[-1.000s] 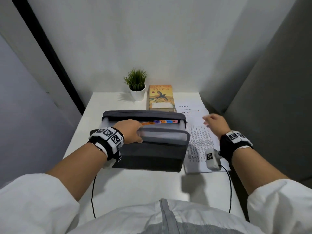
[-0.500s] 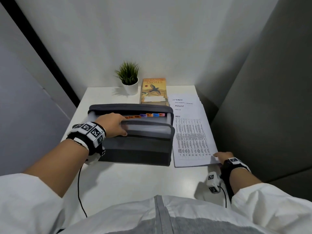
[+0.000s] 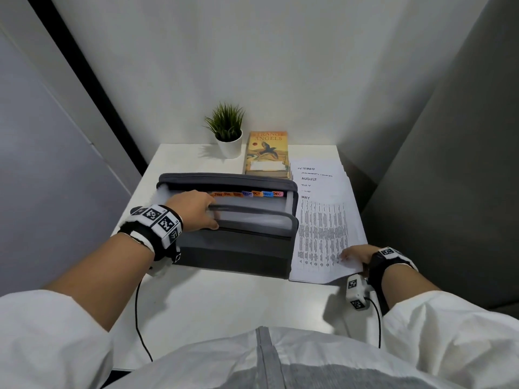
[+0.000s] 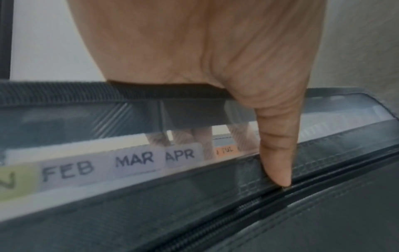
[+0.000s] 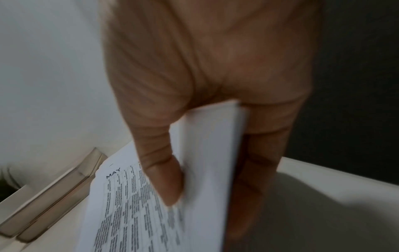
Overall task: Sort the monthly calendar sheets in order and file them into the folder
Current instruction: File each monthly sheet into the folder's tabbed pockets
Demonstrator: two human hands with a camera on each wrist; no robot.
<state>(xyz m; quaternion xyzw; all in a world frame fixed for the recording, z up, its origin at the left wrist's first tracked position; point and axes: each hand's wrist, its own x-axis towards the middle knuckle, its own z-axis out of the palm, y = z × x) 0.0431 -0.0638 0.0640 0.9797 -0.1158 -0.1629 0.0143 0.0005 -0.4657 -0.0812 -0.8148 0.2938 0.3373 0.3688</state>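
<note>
While left hand [image 3: 196, 210] grips one folder [image 3: 238, 248], right hand [image 3: 355, 255] pinches one May sheet [image 3: 323, 234]

I see a grey folder [image 3: 233, 245] with orange, purple and blue tabs [image 3: 247, 194], white black-printed sheets [image 3: 323, 228], an orange book [image 3: 266, 151], and a green plant [image 3: 226, 123].

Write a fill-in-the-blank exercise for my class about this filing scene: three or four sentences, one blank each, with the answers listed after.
1. The top sheet of the paper stack is headed ____.
2. The right hand pinches that sheet's near corner between fingers and ____.
3. The left hand holds open the grey ____, whose tabs carry month names.
4. Behind the folder, a book lies beside a small potted ____.

Answers: MAY; thumb; folder; plant
</note>
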